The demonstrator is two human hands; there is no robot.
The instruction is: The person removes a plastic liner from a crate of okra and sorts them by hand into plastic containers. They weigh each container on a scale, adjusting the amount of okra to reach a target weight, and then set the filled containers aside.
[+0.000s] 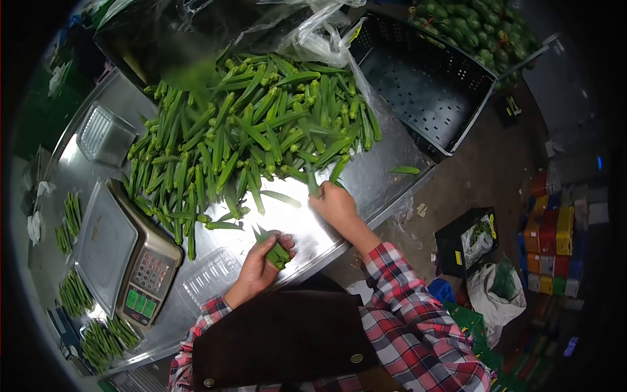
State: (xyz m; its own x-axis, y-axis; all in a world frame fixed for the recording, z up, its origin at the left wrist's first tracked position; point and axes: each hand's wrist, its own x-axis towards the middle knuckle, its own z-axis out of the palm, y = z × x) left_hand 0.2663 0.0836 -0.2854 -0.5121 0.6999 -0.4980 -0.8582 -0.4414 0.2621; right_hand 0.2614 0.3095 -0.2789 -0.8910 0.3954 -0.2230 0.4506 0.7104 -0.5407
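In the head view the left hand (257,266) is clamped on a small bunch of okra (275,251). The right hand (334,206), just ahead of it, pinches one pod (312,184) at the near edge of the pile (248,130) on the tabletop (375,179). Gathering seems under way; the next move calls for lifting that pod clear and laying it into the bunch.

A scale (124,258) sits at the lower left of my steel table (382,179), its keypad turned toward the bottom edge. One clear tray (104,134) lies at the upper left, another (209,277) just beside the scale. A crumpled plastic bag (320,39) spills over the top centre. An empty black crate (424,91) leans at the upper right, with green fruit (477,32) beyond it. On the floor at right I see a black box (467,242), a white sack (496,294) and stacked coloured boxes (555,242).
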